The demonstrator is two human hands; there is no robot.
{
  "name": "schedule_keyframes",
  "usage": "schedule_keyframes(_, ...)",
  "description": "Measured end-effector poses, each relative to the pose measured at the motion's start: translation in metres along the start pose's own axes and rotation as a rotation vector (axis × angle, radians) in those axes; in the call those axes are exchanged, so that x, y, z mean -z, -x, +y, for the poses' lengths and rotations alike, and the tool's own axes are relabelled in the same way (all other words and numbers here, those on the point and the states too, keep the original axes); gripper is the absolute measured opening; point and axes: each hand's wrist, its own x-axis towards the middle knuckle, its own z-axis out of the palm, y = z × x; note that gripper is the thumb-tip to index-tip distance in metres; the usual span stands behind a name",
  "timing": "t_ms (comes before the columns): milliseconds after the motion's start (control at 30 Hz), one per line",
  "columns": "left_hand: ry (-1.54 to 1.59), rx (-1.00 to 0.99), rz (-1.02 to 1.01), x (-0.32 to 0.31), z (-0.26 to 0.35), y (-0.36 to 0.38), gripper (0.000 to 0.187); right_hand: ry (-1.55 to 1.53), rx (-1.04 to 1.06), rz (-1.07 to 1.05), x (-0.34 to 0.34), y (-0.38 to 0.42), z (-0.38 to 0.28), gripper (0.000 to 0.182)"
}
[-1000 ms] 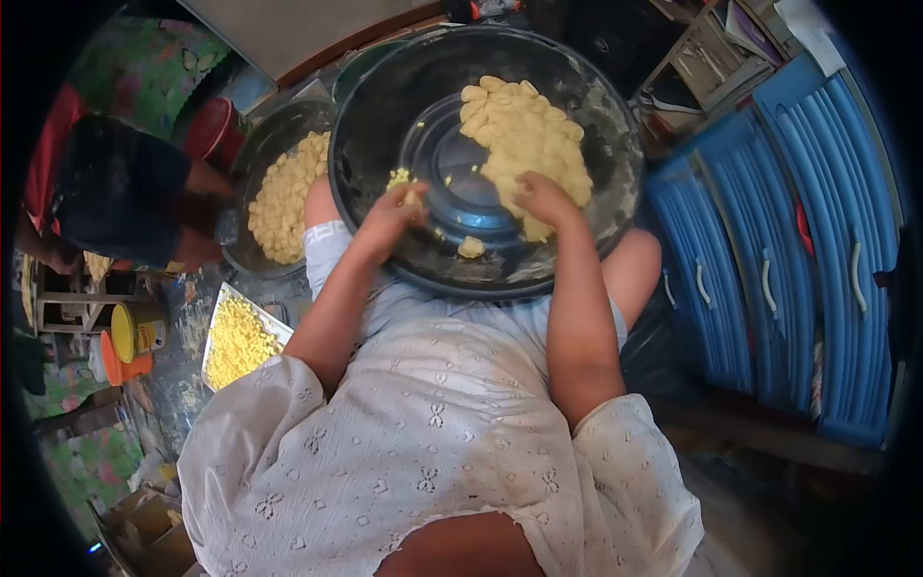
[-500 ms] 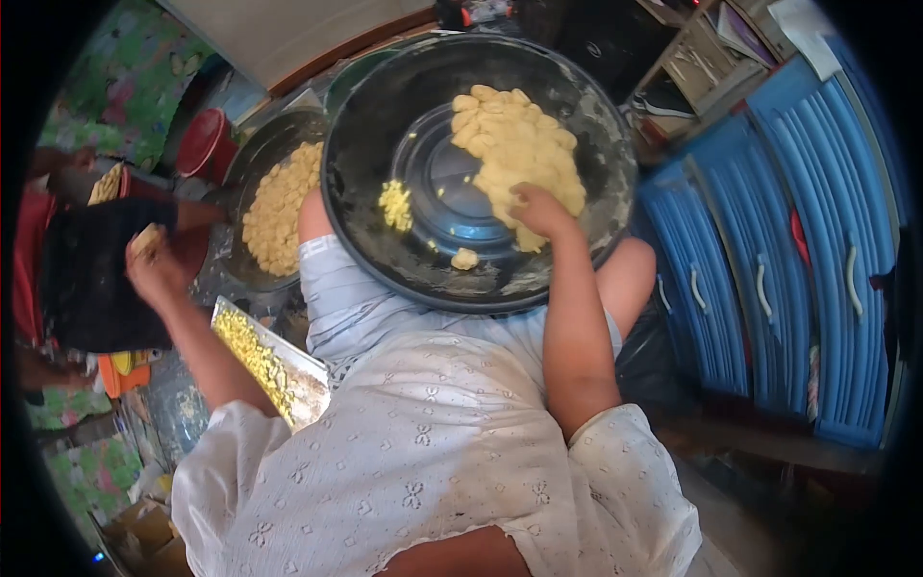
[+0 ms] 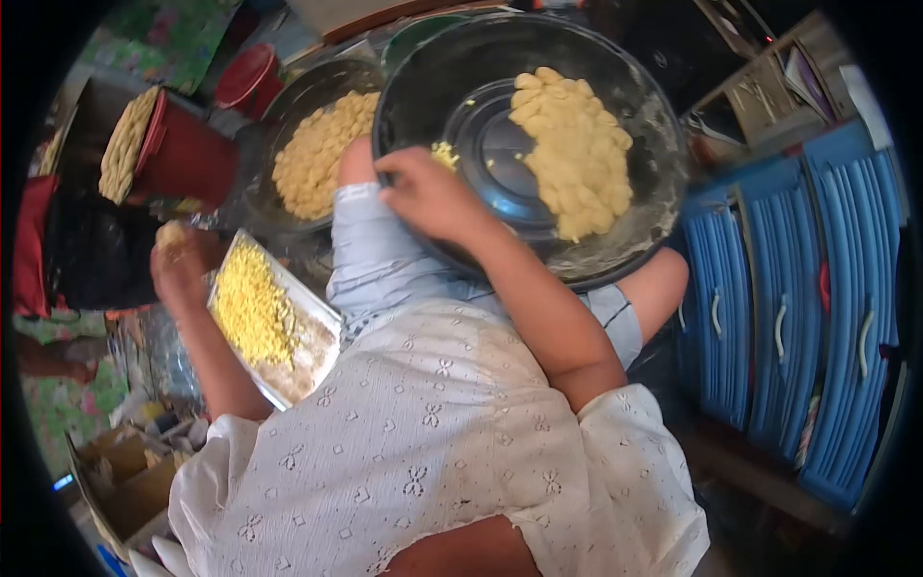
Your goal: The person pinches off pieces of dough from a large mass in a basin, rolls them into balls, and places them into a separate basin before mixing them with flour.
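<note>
My left hand [image 3: 179, 279], smeared by motion, grips a small piece of dough [image 3: 171, 234] at its fingertips, just left of a metal tray [image 3: 320, 337] that bears chopped yellow bits [image 3: 252, 303]. My right hand [image 3: 428, 195] is at the left rim of a wide black basin [image 3: 663, 125], its fingers apart and nothing visible in them. Inside the basin lies a large heap of pale dough pieces [image 3: 575, 159]. A few yellow bits [image 3: 444, 155] show just past my right hand, partly covered by it. The basin rests across my lap.
A dark round pan [image 3: 264, 183] of shaped dough pieces [image 3: 322, 154] sits beyond my left knee. Farther left are a red bucket [image 3: 192, 159], more pale dough [image 3: 127, 144] and a red tub [image 3: 248, 77]. Blue slatted drawers [image 3: 750, 298] stand at the right.
My right hand has moved left from the dough heap to the basin's near-left rim. My left hand keeps its dough piece and is nearer the tray. The view has swung left.
</note>
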Motion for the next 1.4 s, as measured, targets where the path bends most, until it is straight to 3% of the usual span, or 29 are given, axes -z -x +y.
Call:
schedule_keyframes(33, 0.862, 0.383, -0.017, -0.034, 0.004, 0.020, 0.024, 0.026, 0.012, -0.100, -0.023, -0.006, -0.008, 0.040)
schedule_keyframes(67, 0.844, 0.332, -0.191, -0.070, 0.014, 0.048, 0.023, 0.009, 0.001, -0.191, -0.045, -0.008, -0.011, 0.049)
schedule_keyframes(100, 0.809, 0.613, -0.236, -0.098, 0.052, 0.075, 0.022, -0.002, -0.002, -0.289, -0.064, -0.009, -0.011, 0.054)
schedule_keyframes(167, 0.910, 0.772, -0.437, -0.116, 0.042, 0.114, 0.019, -0.054, 0.088, -0.430, -0.095, -0.009, 0.001, 0.064)
schedule_keyframes(233, 0.798, 0.911, -0.357, -0.112, 0.043, 0.133, 0.016, -0.054, 0.172, -0.527, -0.100, -0.005, 0.009, 0.065)
schedule_keyframes(333, 0.736, 0.998, -0.208, -0.068, -0.025, 0.146, 0.014, 0.021, 0.078, -0.732, -0.093, -0.002, 0.026, 0.059)
schedule_keyframes(433, 0.538, 0.853, -0.024, -0.004, -0.127, 0.154, 0.010, -0.108, -0.031, -0.636, -0.096, -0.005, 0.038, 0.040)
schedule_keyframes(467, 0.592, 0.899, 0.064, 0.016, -0.146, 0.154, 0.009, -0.192, -0.080, -0.614, -0.098, -0.004, 0.046, 0.040)
schedule_keyframes(533, 0.688, 0.929, 0.179, 0.047, -0.159, 0.151, 0.010, -0.277, -0.134, -0.586, -0.103, -0.003, 0.050, 0.041)
schedule_keyframes(567, 0.546, 0.991, 0.332, 0.054, -0.158, 0.149, 0.015, -0.291, -0.139, -0.567, -0.102, -0.002, 0.050, 0.041)
schedule_keyframes(633, 0.383, 1.021, 0.408, 0.072, -0.169, 0.150, 0.021, -0.286, -0.152, -0.526, -0.096, 0.000, 0.052, 0.041)
schedule_keyframes(700, 0.441, 1.071, 0.599, 0.102, -0.227, 0.157, 0.023, -0.298, -0.122, -0.542, -0.094, 0.003, 0.055, 0.039)
schedule_keyframes(767, 0.456, 1.110, 0.691, 0.106, -0.231, 0.156, 0.026, -0.270, -0.180, -0.528, -0.073, 0.004, 0.041, 0.035)
schedule_keyframes(867, 0.521, 1.119, 0.676, 0.098, -0.249, 0.152, 0.029, -0.168, -0.170, -0.350, -0.053, -0.001, 0.040, 0.034)
schedule_keyframes(933, 0.271, 0.708, 0.023, 0.112, -0.326, 0.156, 0.025, -0.212, -0.215, -0.263, -0.040, -0.006, 0.051, 0.034)
schedule_keyframes(967, 0.576, 0.870, 0.252, 0.061, -0.227, 0.145, 0.021, -0.257, -0.265, -0.172, -0.035, -0.007, 0.057, 0.035)
schedule_keyframes(1033, 0.789, 0.792, 0.267, 0.029, -0.190, 0.120, 0.015, -0.242, -0.312, -0.048, -0.032, -0.003, 0.085, 0.034)
schedule_keyframes(1067, 0.850, 0.806, 0.257, 0.028, -0.208, 0.105, 0.009, -0.096, -0.349, -0.043, -0.032, 0.005, 0.101, 0.034)
schedule_keyframes(1100, 1.154, 0.650, -0.084, 0.042, -0.244, 0.093, 0.005, 0.055, -0.382, -0.033, -0.029, 0.013, 0.115, 0.034)
schedule_keyframes(1133, 1.045, 0.708, 0.175, 0.034, -0.215, 0.077, 0.003, 0.058, -0.375, -0.036, -0.026, 0.018, 0.129, 0.034)
schedule_keyframes(1167, 0.926, 0.757, 0.425, 0.027, -0.177, 0.062, 0.003, 0.232, -0.460, -0.224, -0.022, 0.021, 0.142, 0.035)
schedule_keyframes(1200, 0.874, 0.731, 0.432, 0.043, -0.185, 0.049, 0.003, 0.405, -0.548, -0.408, -0.019, 0.024, 0.147, 0.035)
schedule_keyframes(1333, 0.998, 0.565, 0.540, 0.187, -0.296, -0.024, 0.009, 0.375, -0.519, -0.376, -0.016, 0.019, 0.132, 0.036)
schedule_keyframes(1367, 1.006, 0.570, 0.509, 0.168, -0.292, -0.039, 0.009, 0.342, -0.526, -0.372, -0.018, 0.019, 0.132, 0.038)
schedule_keyframes(1400, 0.953, 0.581, 0.529, 0.191, -0.296, -0.043, 0.011, 0.364, -0.514, -0.377, -0.019, 0.020, 0.133, 0.039)
